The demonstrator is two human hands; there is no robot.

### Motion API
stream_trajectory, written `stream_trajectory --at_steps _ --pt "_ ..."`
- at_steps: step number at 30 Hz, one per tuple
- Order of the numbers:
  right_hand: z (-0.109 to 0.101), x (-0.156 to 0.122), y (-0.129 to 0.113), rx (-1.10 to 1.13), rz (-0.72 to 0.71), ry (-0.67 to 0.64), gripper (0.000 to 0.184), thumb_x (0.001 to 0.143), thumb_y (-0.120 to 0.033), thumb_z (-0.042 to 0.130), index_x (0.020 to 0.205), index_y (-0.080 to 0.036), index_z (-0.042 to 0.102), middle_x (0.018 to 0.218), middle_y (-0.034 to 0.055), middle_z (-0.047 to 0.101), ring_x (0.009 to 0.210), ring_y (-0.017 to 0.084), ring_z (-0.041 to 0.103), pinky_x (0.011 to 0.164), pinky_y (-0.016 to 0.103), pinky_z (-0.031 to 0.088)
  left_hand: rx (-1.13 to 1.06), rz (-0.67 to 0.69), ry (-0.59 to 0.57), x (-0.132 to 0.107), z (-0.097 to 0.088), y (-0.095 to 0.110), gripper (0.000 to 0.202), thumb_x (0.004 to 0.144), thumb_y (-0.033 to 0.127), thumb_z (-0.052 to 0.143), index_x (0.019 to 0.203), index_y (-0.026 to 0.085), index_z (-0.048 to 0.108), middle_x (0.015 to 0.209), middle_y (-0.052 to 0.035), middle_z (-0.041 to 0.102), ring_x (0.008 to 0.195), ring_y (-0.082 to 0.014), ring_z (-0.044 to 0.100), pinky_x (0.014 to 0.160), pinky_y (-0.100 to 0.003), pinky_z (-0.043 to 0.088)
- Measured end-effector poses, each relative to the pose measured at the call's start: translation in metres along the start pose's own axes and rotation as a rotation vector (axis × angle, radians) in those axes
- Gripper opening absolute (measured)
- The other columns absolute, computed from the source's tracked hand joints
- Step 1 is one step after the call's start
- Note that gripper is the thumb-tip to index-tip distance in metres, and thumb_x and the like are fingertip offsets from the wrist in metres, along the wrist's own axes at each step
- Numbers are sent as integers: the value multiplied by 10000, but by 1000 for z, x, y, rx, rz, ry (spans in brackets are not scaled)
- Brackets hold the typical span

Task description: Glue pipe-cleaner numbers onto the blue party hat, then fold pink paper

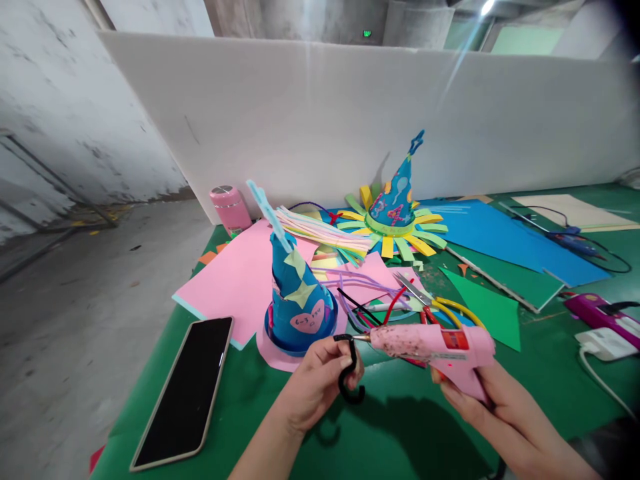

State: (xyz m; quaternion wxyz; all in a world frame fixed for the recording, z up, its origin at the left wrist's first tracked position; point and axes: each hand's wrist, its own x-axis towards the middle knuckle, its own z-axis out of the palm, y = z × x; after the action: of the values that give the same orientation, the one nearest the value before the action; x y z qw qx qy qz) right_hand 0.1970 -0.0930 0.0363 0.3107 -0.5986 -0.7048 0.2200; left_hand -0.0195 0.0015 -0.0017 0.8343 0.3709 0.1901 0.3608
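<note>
Holding a bent black pipe cleaner at the glue gun's tip

The black pipe cleaner (343, 387) sits just below the centre of the frame, pinched between thumb and fingers of the left hand (325, 370). Its bending looks done: the lower end curls into a hook and the upper end turns sideways. Gluing looks unfinished, since the piece is fixed to neither hat; no bead of glue can be made out on it. The right hand (495, 400), lower right, is wrapped around the handle of the pink glue gun (425, 343), whose nozzle meets or nearly meets the upper end.

Just behind the left hand, a blue cone hat (285, 317) appears largely made up, with stars, a heart label and a pale blue topper in place. Another decorated hat (395, 200), fringed in yellow and green, stands upper right of centre and looks complete.

Scissors (415, 290) and loose pipe cleaners (365, 273) lie mid-frame, a phone (187, 393) lower left, all on the green counter (400, 440).
</note>
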Motion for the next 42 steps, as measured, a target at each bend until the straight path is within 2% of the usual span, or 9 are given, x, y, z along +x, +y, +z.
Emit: stream_trajectory --at_steps 7,14,18,21,29,35,42 --pt "0 3 -5 25 -14 36 239 837 -244 458 1076 -238 457 916 28 629 752 124 620 664 132 493 4 -8 -2 0 2 0 187 729 235 575 591 128 507 517 2 448 515 -103 386 560 -263 260" --pt "2 1 -1 46 22 -15 316 845 -252 441 1160 -234 413 973 38 615 874 156 607 729 177 495 11 2 1 0 0 -2 162 741 215 560 609 135 509 521 1 462 510 -101 388 563 -266 266" --pt "1 -2 4 8 19 -10 318 846 -246 444 1162 -238 407 926 28 617 831 147 613 708 170 497 -9 6 2 1 0 -2 163 740 222 563 613 137 508 522 3 455 519 -106 397 568 -269 273" --pt "1 -3 6 1 16 -20 329 848 -248 440 1174 -229 401 919 38 618 869 166 606 706 180 500 -16 6 6 1 0 -2 170 738 222 567 605 137 506 524 2 457 523 -106 397 570 -268 275" --pt "1 -1 -1 29 -6 -36 338 855 -248 422 1192 -232 391 958 48 617 813 149 616 694 177 502 -36 0 23 -1 -1 -2 166 742 221 570 613 136 508 525 2 475 518 -99 405 561 -254 278" --pt "1 -5 3 -18 -25 -28 286 835 -238 451 1119 -206 461 781 22 627 788 167 623 650 180 511 -70 -13 56 0 -1 -2 165 725 210 592 606 141 501 506 9 491 511 -90 411 581 -247 291" --pt "4 -14 4 -2 -24 62 273 796 -241 503 1067 -224 525 862 19 657 762 166 634 591 163 514 -78 -31 82 0 1 0 190 692 229 629 589 131 504 489 21 461 490 -78 406 545 -222 279"
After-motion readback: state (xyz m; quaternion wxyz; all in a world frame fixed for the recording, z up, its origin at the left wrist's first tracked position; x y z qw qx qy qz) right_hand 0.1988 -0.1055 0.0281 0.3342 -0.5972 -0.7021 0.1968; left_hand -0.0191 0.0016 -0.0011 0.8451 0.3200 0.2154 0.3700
